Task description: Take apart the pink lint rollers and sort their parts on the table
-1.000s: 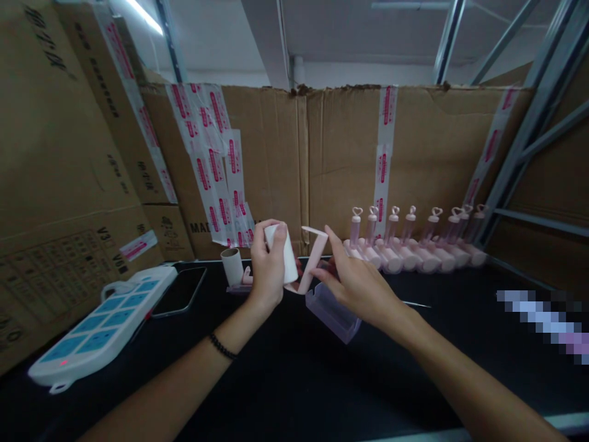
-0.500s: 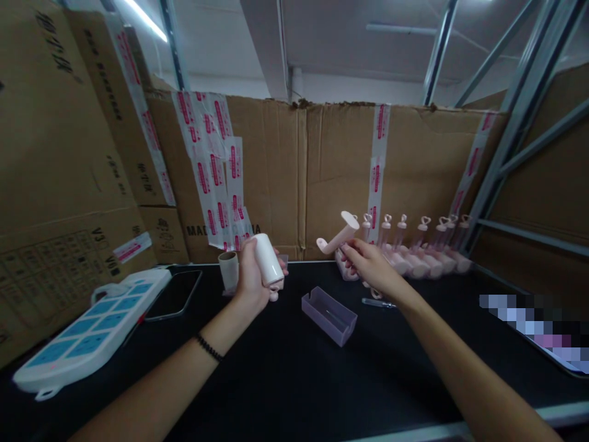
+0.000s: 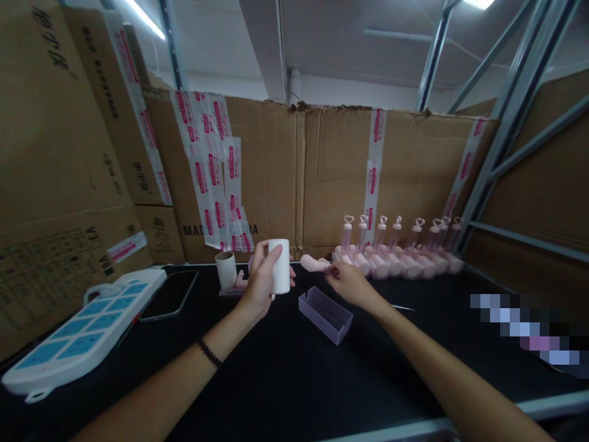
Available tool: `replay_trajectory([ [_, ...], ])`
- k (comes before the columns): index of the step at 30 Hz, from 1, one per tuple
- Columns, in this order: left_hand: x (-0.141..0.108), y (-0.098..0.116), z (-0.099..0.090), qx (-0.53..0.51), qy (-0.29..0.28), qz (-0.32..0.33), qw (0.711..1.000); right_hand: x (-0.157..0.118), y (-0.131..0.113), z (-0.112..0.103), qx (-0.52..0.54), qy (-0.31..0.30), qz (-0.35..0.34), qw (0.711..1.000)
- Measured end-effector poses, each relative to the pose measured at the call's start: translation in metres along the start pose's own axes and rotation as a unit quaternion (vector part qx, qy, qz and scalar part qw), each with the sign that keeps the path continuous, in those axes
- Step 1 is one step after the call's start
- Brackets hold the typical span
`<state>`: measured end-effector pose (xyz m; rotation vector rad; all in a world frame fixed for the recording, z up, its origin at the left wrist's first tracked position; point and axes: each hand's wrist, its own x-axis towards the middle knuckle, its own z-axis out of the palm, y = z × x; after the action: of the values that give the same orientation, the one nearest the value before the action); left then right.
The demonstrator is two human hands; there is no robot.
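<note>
My left hand is wrapped around a white roll, held upright with the thumb across its front. A small pale-pink end shows below the roll. My right hand pinches a pink plastic handle piece with a rounded end, which points left toward the roll without touching it. Below and between the hands lies an open translucent purple case. Behind my left hand stands a hollow white roll, with a pink part beside it.
Several pink rollers with heart-topped handles line the back right. On the left are a white power strip and a dark phone. A thin metal tool lies right of my right forearm. Cardboard walls the back.
My left hand has moved slightly right, and the tilted roll now stands upright. My right hand has come lower and left, and the pink handle piece has turned nearly level.
</note>
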<state>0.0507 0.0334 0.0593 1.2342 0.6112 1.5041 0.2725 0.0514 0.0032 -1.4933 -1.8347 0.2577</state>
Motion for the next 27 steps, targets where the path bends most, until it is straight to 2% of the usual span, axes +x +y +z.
replay_trajectory([
  [8,-0.006,-0.001,0.002,0.075,-0.082,0.025,0.993,-0.005,0.002,0.013,-0.038,-0.050,-0.002,0.998],
  [13,-0.006,-0.003,0.002,0.156,-0.143,0.065,0.975,-0.005,0.007,0.019,-0.040,-0.064,-0.002,0.997],
  [17,-0.004,-0.006,-0.001,0.212,-0.158,0.115,0.957,-0.007,0.006,0.019,-0.036,-0.064,-0.002,0.997],
  [20,-0.003,-0.006,-0.003,0.249,-0.154,0.146,0.945,-0.007,-0.001,0.006,-0.028,-0.044,-0.010,0.999],
  [23,-0.003,-0.003,-0.004,0.261,-0.158,0.152,0.940,-0.007,-0.016,-0.017,-0.007,0.003,-0.028,1.000],
  [25,-0.004,0.002,-0.004,0.275,-0.165,0.152,0.935,-0.008,-0.030,-0.032,0.059,0.023,-0.076,0.995],
  [27,-0.004,0.006,-0.002,0.292,-0.174,0.158,0.927,-0.012,-0.043,-0.044,0.145,0.009,-0.152,0.978],
])
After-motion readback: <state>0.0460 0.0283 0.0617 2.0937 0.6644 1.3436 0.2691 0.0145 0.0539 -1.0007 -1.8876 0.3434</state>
